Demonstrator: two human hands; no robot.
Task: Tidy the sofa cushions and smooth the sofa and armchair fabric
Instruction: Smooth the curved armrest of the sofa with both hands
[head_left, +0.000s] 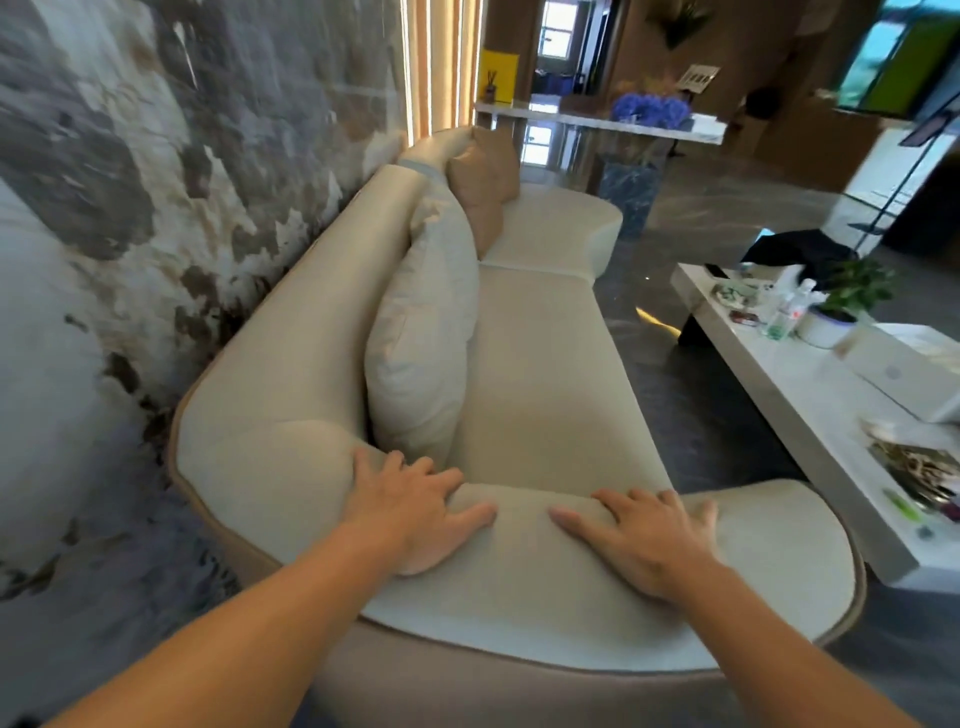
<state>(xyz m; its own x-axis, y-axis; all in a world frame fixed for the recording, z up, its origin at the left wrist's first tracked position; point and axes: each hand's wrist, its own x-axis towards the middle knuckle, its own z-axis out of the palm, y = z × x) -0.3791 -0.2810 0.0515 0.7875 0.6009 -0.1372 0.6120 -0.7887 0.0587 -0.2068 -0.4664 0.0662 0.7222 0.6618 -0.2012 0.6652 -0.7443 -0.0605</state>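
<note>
A long cream sofa (540, 364) runs away from me along the wall. I stand at its near end, over the padded armrest (519, 582). My left hand (415, 512) lies flat on the armrest's left part, fingers spread. My right hand (641, 540) lies flat on its right part, fingers spread too. Neither hand holds anything. A large cream cushion (423, 332) leans against the backrest. Farther along, tan cushions (485, 179) stand against the backrest near the far end.
A marbled wall (130, 208) is close on the left. On the right stands a low white coffee table (800, 395) with bottles, a potted plant (844, 301) and boxes. Dark glossy floor (675, 374) separates sofa and table. A counter with blue flowers (649, 111) is at the back.
</note>
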